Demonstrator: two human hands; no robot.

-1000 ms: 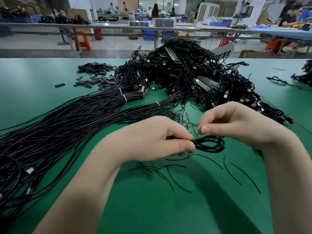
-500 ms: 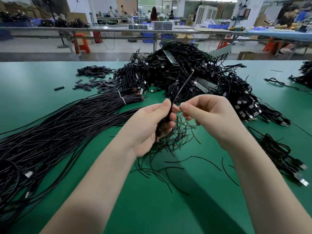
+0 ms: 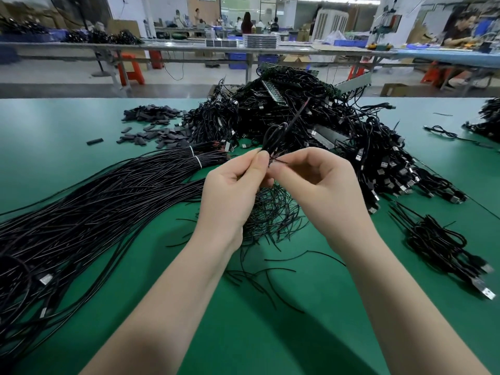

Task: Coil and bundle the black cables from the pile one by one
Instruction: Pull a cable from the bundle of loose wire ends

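A small coiled black cable (image 3: 273, 136) stands upright between my hands, its loose end sticking up and to the right. My left hand (image 3: 235, 190) pinches the coil's lower part between thumb and fingers. My right hand (image 3: 322, 185) pinches a thin black tie at the coil's middle. Long straight black cables (image 3: 89, 212) lie in a thick sheaf on the left. A big pile of tangled black cables with USB plugs (image 3: 311, 131) fills the middle back of the green table (image 3: 270, 334).
Finished bundles (image 3: 443, 247) lie at the right. Loose black ties (image 3: 273, 212) are scattered under my hands. Small black sleeves (image 3: 154, 128) lie at the back left. More cables (image 3: 487, 117) sit at the far right edge. Other workbenches and people stand behind.
Both hands have lifted the coil off the table and turned it upright. The right hand has closed in on the coil's middle with the tie.
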